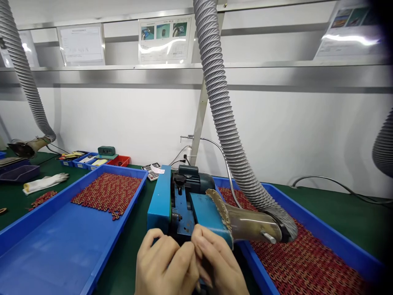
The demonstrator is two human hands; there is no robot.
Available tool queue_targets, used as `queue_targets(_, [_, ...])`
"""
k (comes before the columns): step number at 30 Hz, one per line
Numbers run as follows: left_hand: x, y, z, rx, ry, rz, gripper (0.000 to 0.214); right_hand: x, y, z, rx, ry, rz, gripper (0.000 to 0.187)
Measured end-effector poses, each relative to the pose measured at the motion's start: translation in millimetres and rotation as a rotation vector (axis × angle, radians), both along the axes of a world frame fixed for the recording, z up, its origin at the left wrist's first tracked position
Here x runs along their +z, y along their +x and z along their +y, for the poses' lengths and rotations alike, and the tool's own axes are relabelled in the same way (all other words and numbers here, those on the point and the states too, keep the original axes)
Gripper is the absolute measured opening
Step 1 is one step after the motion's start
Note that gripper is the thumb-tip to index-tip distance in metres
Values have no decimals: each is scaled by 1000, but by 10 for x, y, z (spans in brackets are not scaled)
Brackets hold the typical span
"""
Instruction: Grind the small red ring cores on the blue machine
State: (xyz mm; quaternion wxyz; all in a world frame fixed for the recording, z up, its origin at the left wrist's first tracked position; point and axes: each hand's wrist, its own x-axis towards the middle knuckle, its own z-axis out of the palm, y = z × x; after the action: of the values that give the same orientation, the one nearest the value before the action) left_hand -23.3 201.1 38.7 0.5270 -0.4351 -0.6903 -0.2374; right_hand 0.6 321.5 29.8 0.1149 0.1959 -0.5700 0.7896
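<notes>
The bare left hand [166,262] and the bare right hand [217,260] meet fingertip to fingertip, both with fingers bent inward; the tips are largely hidden, so whether either hand grips a piece cannot be told. Straight ahead of both hands, at their near edge, stands a bright-blue metal machine with a dark motor [184,209]; whether the fingers touch it is unclear. A brownish tubular pipe [254,225] runs from the machine's side, ahead of and to the right of the right hand, and joins a grey ribbed flexible hose [219,94] rising above the hands. To the left of the left hand lies a long blue plastic tray [61,241]; at its far end, dark-red ring-shaped pieces with tan faces [109,190] lie packed together, while its nearer floor is bare. To the right of the right hand, a second blue plastic tray [325,233] is spread with many similar red-and-tan pieces [307,258]. Farther left of the left hand, beyond the first tray, a white fabric glove with a yellowish cuff [46,183] lies on the dark-green tabletop [350,221], near a small heap of red pieces [44,199].
</notes>
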Motion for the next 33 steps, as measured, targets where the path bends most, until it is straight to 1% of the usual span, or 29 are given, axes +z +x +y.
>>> queue_targets(1, [1,11,4,-36,52,-60,19,8,-6,-5,96,-110,-11,38])
queue_targets(2, [6,24,10,-82,120,-153,17,17,-11,-2,113,-167,29,39])
queue_targets(3, [12,38,18,-135,188,-264,16,29,-15,8,64,-158,106,38])
queue_targets(4, [21,51,27,-186,254,-376,16,40,-15,22,-23,-96,200,33])
queue_targets(5, [29,63,34,-233,309,-478,16,52,-14,39,-107,-4,285,24])
queue_targets(6, [38,72,39,-272,352,-564,16,62,-13,53,-167,87,354,14])
queue_targets(7, [46,80,41,-305,382,-634,15,69,-11,64,-202,149,408,10])
queue_targets(9, [57,91,40,-363,410,-734,14,69,-11,69,-217,177,485,19])
queue_targets(11, [59,99,39,-399,412,-798,13,51,-13,55,-246,167,544,21])
queue_targets(12, [56,102,40,-405,412,-810,13,38,-13,43,-263,176,552,19])
queue_targets(14, [43,109,47,-392,411,-801,13,13,-3,22,-283,190,502,11])
queue_targets(16, [23,112,55,-370,404,-778,14,-3,16,14,-311,129,412,16])
queue_targets(18, [7,108,57,-358,404,-791,14,-4,35,28,-414,40,363,22])
queue_targets(19, [3,103,55,-366,412,-821,14,0,40,41,-474,25,358,22])
queue_targets(20, [3,96,53,-389,424,-864,14,6,42,54,-511,43,360,21])
queue_targets(21, [7,87,51,-432,447,-914,13,13,40,65,-514,71,361,19])
queue_targets(22, [15,78,51,-494,487,-965,13,21,33,69,-479,81,354,16])
queue_targets(23, [26,69,54,-566,541,-1014,12,28,23,65,-404,63,339,13])
queue_targets(25, [51,53,70,-709,666,-1120,15,40,-3,28,-191,-49,280,3])
queue_targets(27, [68,41,93,-822,768,-1235,18,45,-33,-37,-10,-172,185,8])
queue_targets(28, [71,35,103,-866,794,-1285,19,45,-48,-71,40,-216,138,10])
queue_targets(30, [69,17,111,-927,821,-1333,17,39,-78,-126,53,-276,74,11])
queue_targets(33, [63,-26,74,-943,776,-1323,13,24,-110,-152,14,-297,39,7])
